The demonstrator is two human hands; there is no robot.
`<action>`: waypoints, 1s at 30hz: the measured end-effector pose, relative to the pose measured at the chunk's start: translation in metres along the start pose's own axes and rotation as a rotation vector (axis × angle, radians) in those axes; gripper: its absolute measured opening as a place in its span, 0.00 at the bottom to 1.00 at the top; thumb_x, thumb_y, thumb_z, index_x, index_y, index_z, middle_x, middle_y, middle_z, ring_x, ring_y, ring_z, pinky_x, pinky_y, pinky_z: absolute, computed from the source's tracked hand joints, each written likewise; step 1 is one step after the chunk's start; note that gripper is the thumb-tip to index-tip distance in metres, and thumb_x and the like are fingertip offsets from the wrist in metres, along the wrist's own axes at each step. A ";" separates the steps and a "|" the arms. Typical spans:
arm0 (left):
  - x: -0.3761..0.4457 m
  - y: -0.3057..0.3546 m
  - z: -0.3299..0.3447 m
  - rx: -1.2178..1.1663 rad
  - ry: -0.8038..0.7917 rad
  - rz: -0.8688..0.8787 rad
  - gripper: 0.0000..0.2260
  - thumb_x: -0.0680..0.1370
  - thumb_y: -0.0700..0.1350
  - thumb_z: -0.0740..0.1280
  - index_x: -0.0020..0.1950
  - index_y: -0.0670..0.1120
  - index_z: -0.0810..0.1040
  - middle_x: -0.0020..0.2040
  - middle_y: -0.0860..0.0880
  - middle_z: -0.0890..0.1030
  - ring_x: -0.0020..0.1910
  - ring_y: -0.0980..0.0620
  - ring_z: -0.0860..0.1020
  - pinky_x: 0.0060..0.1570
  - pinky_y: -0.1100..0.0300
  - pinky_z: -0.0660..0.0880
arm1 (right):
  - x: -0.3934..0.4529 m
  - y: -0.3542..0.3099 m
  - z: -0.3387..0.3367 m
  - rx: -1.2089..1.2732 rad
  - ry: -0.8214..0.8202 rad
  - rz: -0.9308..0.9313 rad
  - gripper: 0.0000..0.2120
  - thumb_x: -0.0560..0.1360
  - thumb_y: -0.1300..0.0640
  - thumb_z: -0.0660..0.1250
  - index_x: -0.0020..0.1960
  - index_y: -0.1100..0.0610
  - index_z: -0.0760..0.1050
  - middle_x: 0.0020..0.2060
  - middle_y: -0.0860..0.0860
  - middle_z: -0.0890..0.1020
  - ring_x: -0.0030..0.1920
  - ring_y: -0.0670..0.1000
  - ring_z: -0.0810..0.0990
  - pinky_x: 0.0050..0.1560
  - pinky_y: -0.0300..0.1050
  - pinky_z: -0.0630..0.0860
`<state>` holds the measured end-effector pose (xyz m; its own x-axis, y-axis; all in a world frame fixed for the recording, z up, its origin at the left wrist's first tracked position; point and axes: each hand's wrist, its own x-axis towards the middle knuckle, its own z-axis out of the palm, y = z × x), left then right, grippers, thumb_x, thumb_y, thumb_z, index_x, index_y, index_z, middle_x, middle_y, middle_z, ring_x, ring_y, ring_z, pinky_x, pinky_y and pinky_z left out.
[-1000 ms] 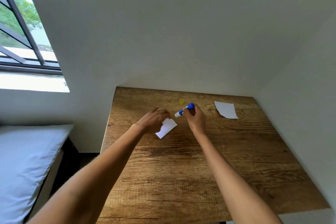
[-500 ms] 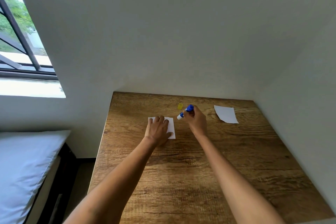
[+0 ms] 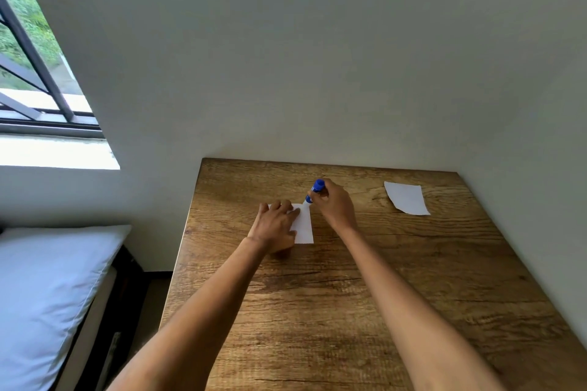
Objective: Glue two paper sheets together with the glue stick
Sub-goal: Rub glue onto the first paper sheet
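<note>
Now the blue and white glue stick (image 3: 315,191) is leaning over the far right corner of the small white paper sheet (image 3: 304,223), its tip touching it. The right hand (image 3: 335,202) is gripping the stick with curled fingers. The left hand (image 3: 275,225) is lying flat on this sheet, fingers straight. A second white paper sheet (image 3: 406,197) is lying well right of it on the brown wooden table (image 3: 349,311).
</note>
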<state>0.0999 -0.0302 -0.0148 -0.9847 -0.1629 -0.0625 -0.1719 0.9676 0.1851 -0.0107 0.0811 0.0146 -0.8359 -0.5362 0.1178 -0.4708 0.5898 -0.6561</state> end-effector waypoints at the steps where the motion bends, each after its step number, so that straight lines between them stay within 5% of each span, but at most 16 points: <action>1: 0.000 -0.001 -0.001 -0.005 0.003 0.004 0.28 0.75 0.53 0.61 0.73 0.47 0.59 0.71 0.45 0.64 0.70 0.45 0.61 0.69 0.45 0.57 | 0.000 0.000 0.001 -0.009 -0.004 -0.002 0.12 0.75 0.52 0.66 0.54 0.58 0.75 0.46 0.52 0.81 0.46 0.50 0.79 0.46 0.44 0.75; 17: 0.006 -0.004 -0.005 0.004 -0.025 0.006 0.26 0.75 0.53 0.63 0.70 0.46 0.65 0.68 0.44 0.67 0.66 0.44 0.65 0.64 0.46 0.61 | -0.038 0.000 -0.004 -0.030 -0.016 0.032 0.07 0.72 0.55 0.67 0.46 0.57 0.74 0.39 0.52 0.78 0.40 0.51 0.75 0.35 0.40 0.67; 22: 0.002 0.000 -0.005 0.000 -0.029 -0.011 0.27 0.76 0.52 0.62 0.72 0.45 0.62 0.70 0.43 0.65 0.69 0.44 0.63 0.66 0.45 0.60 | -0.061 0.006 -0.004 -0.018 0.008 0.022 0.11 0.72 0.53 0.69 0.51 0.56 0.75 0.41 0.51 0.78 0.42 0.50 0.77 0.40 0.42 0.71; 30: -0.002 0.031 -0.002 -0.155 0.023 -0.291 0.24 0.78 0.53 0.60 0.68 0.38 0.64 0.68 0.39 0.64 0.67 0.40 0.64 0.66 0.44 0.62 | -0.068 0.000 -0.024 0.195 0.169 0.095 0.07 0.73 0.55 0.68 0.48 0.57 0.77 0.36 0.45 0.77 0.33 0.41 0.73 0.33 0.33 0.65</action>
<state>0.0968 -0.0002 -0.0066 -0.8937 -0.4344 -0.1125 -0.4469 0.8393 0.3096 0.0396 0.1324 0.0243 -0.9165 -0.3660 0.1613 -0.3389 0.4965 -0.7992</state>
